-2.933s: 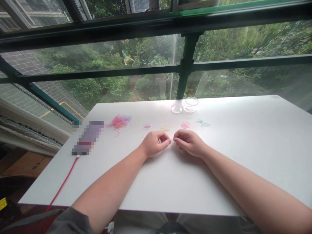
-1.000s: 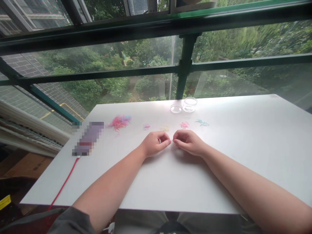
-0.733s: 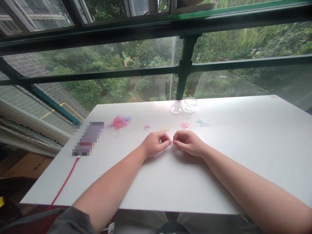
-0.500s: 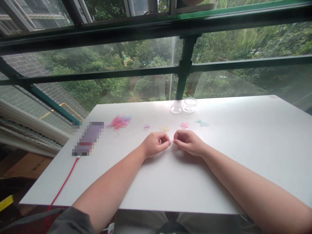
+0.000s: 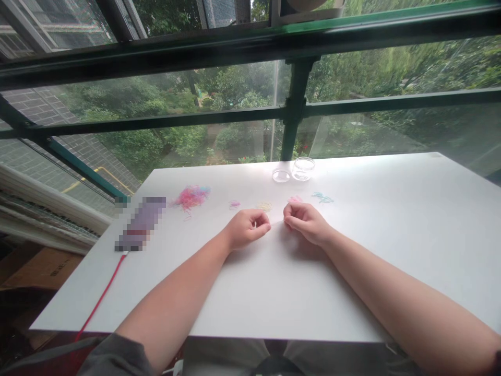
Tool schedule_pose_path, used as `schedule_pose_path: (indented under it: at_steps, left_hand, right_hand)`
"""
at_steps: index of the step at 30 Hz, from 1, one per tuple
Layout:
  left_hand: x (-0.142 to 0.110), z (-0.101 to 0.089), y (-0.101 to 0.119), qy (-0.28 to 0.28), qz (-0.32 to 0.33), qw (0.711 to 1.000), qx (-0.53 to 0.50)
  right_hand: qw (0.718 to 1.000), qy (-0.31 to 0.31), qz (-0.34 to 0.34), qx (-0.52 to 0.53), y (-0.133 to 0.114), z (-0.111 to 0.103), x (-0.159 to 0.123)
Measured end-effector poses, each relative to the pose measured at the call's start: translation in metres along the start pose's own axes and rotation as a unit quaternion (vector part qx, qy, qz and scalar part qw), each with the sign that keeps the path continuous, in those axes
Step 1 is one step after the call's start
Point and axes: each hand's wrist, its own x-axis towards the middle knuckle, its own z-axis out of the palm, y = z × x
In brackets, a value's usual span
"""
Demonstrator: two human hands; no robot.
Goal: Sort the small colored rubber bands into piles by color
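Observation:
My left hand [image 5: 247,228] and my right hand [image 5: 304,221] rest on the white table [image 5: 274,292], both pinched closed, a short gap between them. A thin pale strand [image 5: 277,223], which looks like a small elastic band, stretches from one pinch to the other. Just beyond my hands lie small sorted heaps of elastic bands: purple [image 5: 234,204], yellow [image 5: 264,206], pink [image 5: 294,199] and teal [image 5: 322,197]. A larger mixed, mostly pink pile [image 5: 191,196] lies further left.
A clear round jar [image 5: 303,168] and its lid [image 5: 281,175] stand at the table's far edge by the window frame [image 5: 291,112]. A blurred dark object [image 5: 141,223] with a red cable [image 5: 99,297] lies at the left edge.
My hands have drawn slightly apart. The right hand has shifted right and further away, now partly covering the pink heap, and the strand shows between the pinches.

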Motion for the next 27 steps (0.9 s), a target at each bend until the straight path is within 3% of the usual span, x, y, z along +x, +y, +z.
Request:
schedule_pose_path:
  at_steps: [6,12,17,20,24,27]
  left_hand:
    - [-0.004,-0.022,-0.005,0.047,0.008,0.997,0.056]
    - [-0.005,-0.021,-0.006,0.038,0.012,0.998,0.054]
    - [-0.005,-0.021,-0.010,0.075,-0.010,0.996,0.040]
    - [-0.005,-0.019,-0.011,0.078,-0.012,0.996,0.031]
    - [-0.007,-0.010,-0.006,0.042,0.000,0.999,0.023]
    - [-0.008,-0.003,-0.002,0.018,0.004,1.000,0.021]
  right_hand:
    - [0.999,0.012,0.012,0.038,-0.001,0.001,0.001]
    - [0.998,0.011,0.013,0.064,0.002,0.002,0.001]
    - [0.991,0.043,0.008,0.126,0.007,0.000,0.003]
    - [0.996,0.025,0.006,0.081,0.006,0.002,0.001]
    - [0.999,-0.041,-0.001,0.009,0.003,0.008,-0.002]
    - [0.998,-0.052,-0.002,-0.021,0.002,0.011,-0.004]
